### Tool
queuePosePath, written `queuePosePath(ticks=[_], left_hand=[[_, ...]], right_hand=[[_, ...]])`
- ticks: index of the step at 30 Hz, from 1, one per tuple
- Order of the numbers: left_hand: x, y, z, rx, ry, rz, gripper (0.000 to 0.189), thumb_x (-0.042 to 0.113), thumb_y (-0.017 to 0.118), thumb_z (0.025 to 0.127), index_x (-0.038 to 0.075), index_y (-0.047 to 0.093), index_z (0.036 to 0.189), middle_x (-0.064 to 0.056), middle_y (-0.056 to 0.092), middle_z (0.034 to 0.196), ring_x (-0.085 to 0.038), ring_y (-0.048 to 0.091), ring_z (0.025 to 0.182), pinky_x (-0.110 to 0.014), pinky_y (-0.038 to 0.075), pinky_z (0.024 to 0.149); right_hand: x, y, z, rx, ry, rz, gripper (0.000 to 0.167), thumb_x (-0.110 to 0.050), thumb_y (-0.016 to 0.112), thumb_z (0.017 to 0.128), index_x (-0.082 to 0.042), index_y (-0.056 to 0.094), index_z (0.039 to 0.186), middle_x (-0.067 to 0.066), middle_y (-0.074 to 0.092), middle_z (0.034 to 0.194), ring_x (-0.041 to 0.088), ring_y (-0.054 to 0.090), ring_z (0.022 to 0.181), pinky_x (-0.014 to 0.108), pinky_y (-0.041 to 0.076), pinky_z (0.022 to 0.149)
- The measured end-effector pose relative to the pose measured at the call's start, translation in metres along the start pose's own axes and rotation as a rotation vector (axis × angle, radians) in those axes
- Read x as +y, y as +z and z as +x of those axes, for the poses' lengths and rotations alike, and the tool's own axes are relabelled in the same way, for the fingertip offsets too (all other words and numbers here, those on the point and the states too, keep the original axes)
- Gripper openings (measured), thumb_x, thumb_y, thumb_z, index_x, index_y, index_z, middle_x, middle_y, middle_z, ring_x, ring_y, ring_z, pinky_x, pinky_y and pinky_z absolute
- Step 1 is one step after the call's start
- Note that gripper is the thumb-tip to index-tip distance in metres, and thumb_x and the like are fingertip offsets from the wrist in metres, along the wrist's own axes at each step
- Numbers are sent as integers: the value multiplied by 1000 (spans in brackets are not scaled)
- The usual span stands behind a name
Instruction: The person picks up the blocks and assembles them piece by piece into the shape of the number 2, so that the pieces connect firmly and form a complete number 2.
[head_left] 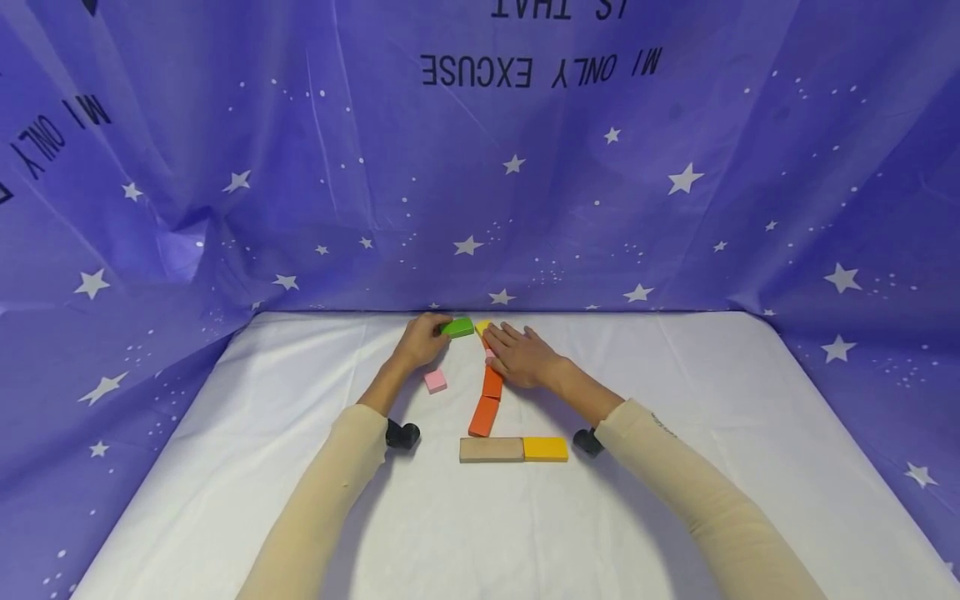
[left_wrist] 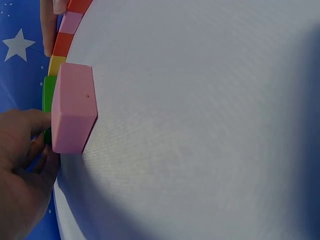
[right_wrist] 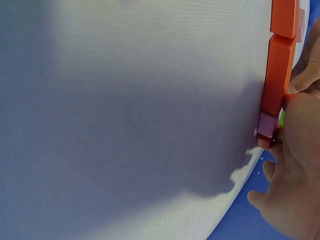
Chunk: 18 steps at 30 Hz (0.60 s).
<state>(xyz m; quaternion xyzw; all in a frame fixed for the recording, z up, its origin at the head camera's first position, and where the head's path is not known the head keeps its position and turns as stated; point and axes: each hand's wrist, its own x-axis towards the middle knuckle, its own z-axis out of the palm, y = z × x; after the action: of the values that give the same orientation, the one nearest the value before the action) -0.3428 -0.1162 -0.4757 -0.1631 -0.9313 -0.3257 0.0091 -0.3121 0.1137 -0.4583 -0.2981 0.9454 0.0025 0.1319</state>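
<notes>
I see my left hand (head_left: 422, 340) pinching the green block (head_left: 457, 327) at the far edge of the white table (head_left: 675, 500), right at the top of the block line. My right hand (head_left: 522, 357) lies flat with its fingers spread, pressing on the slanted line of blocks at about 4 o'clock from the green one. A small yellow block (head_left: 482, 326) peeks out just beside the green block.

Two orange blocks (head_left: 488, 400) run down at 6 o'clock from my right hand to a tan block (head_left: 491, 450) and a yellow block (head_left: 545, 449) lying side by side.

I think the line could get bumped crooked if my flat hand slides. A loose pink block (head_left: 435, 381) sits at 6 o'clock from my left hand, so that wrist could knock it. The green block is near the table edge and could fall off.
</notes>
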Motion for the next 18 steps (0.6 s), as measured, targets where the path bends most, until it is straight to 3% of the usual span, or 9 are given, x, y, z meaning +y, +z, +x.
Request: queuePosePath(ticks=[18], left_hand=[[2, 1, 3, -6, 16, 11, 38, 2, 60, 95, -5, 61, 133, -24, 57, 133, -37, 55, 122, -46, 46, 103]], right_hand=[[1, 1, 1, 2, 8, -16, 62, -43, 24, 109, -12, 12, 161, 6, 9, 166, 26, 8, 151, 54, 9, 121]])
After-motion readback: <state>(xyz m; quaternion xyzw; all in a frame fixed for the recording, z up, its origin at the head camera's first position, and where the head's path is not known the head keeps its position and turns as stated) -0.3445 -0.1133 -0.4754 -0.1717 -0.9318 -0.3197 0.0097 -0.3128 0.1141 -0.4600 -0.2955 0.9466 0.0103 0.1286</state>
